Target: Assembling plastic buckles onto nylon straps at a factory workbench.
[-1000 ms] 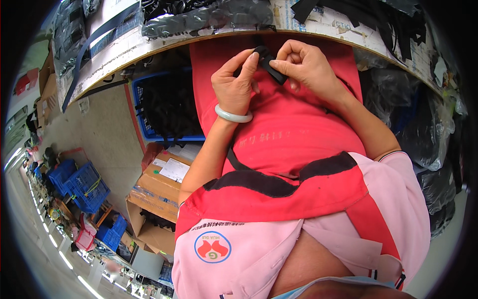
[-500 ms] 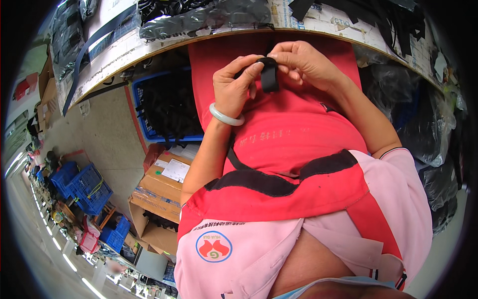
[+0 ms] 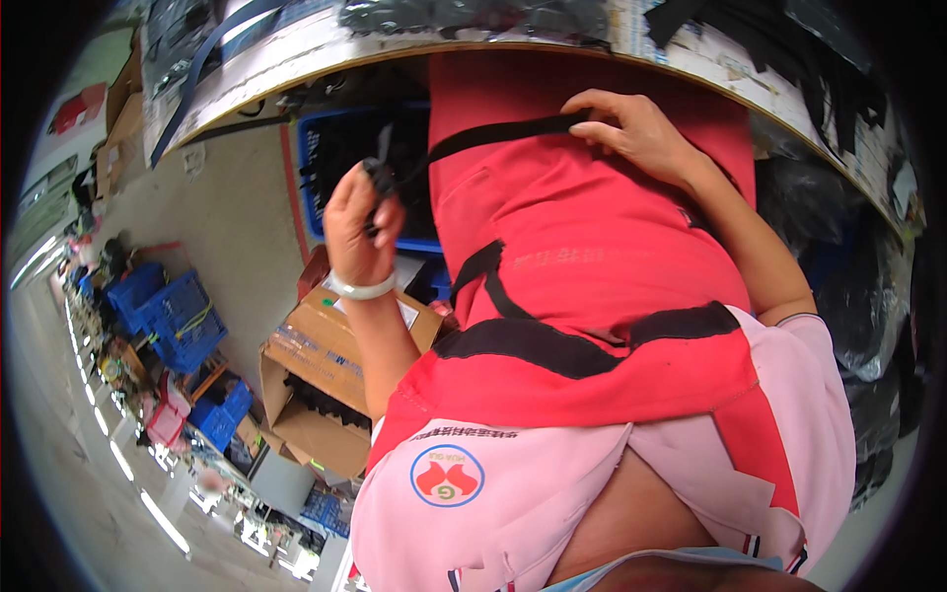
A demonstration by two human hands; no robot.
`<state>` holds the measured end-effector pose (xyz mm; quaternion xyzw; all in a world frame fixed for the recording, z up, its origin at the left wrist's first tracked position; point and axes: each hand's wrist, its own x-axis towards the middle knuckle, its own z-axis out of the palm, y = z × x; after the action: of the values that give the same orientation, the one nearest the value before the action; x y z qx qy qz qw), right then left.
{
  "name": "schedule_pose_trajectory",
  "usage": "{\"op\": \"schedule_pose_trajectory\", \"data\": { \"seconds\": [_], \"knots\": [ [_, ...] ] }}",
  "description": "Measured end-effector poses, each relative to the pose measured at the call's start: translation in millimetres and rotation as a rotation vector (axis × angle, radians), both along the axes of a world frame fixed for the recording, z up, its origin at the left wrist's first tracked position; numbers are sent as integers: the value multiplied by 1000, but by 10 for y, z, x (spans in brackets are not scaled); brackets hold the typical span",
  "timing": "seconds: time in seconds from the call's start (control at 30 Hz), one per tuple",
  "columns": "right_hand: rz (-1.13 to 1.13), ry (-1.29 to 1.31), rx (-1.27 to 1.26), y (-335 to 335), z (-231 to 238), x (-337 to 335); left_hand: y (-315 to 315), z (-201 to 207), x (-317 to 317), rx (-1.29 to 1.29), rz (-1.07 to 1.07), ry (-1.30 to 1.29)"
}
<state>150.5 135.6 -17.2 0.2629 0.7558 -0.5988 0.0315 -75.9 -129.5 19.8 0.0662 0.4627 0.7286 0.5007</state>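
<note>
A black webbing strap [image 3: 503, 133] stretches across the red apron [image 3: 552, 212] over my lap. My right hand [image 3: 631, 133] pinches its right end between thumb and fingers. Off to the left, above the floor beside the blue crate, my left hand [image 3: 363, 222] is closed round a dark, bunched black piece [image 3: 377, 180], to which the strap appears to run. Motion blur hides the exact shape of that piece, and I cannot tell whether it is a buckle.
The worktable edge [image 3: 395, 57] curves along the far side, with black straps [image 3: 819, 84] hanging over it at right. A blue crate [image 3: 308, 187] holding black items stands under it. An open cardboard box [image 3: 321, 345] is at my left; plastic-wrapped black bags [image 3: 848, 286] lie at right.
My hands have moved apart: the left swung out left and toward me with the black piece, while the right stayed near the lap. The strap, earlier bunched between them, is now drawn out.
</note>
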Motion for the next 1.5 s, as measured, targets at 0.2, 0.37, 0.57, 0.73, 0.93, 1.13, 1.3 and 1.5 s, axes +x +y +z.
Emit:
{"op": "schedule_pose_trajectory", "data": {
  "seconds": [0.2, 0.37, 0.57, 0.73, 0.93, 1.13, 1.3, 1.5],
  "knots": [
    [92, 44, 106, -32, -12, -61, -705, -125, -270, -788, 486, 1033],
    [249, 97, -16, -295, 217, -401, 156, -218, 301, -313, 11, 438],
    [153, 128, -424, -300, 324, -424, 1005, -274, 818, -118, -302, 424],
    [-75, 185, -200, -118, 79, -169, 1087, -334, 753, -185, -361, 262],
    [-15, 198, 150, 57, 291, 38, 1099, -413, 826, -193, -258, 147],
    [-105, 181, 1155, 767, 317, 292, 1176, -555, 720, -126, -118, 87],
    [-158, 321, 1022, 733, -36, 454, 1241, -535, 790, -166, -172, 228],
    [-186, 429, 1130, 745, 76, 333, 1291, -489, 857, -133, -187, 284]
  ]
}}
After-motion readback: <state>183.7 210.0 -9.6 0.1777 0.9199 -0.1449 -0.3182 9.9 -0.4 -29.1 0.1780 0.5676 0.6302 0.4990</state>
